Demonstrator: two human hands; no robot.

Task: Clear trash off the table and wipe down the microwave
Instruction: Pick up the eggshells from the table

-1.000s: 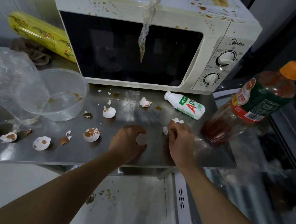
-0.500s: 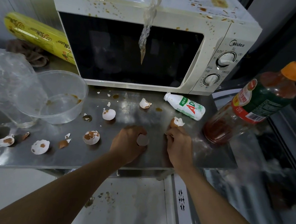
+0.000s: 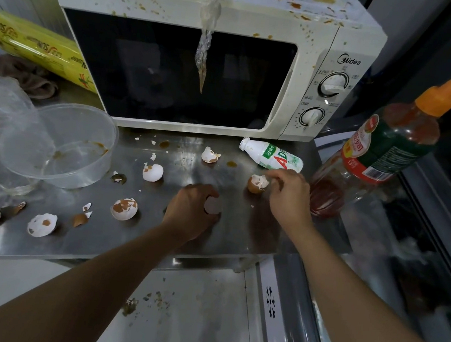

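Head view: left hand (image 3: 191, 209) is cupping an eggshell piece (image 3: 212, 205) on the tabletop (image 3: 229, 234); right hand (image 3: 289, 197) is pinching a brown eggshell (image 3: 256, 184) just left of it.

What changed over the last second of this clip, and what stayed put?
The right hand moved away from the table edge toward the small white bottle and now pinches a brown-stained eggshell. The left hand kept its grip on a shell piece. Other shells, bowl, microwave unchanged.
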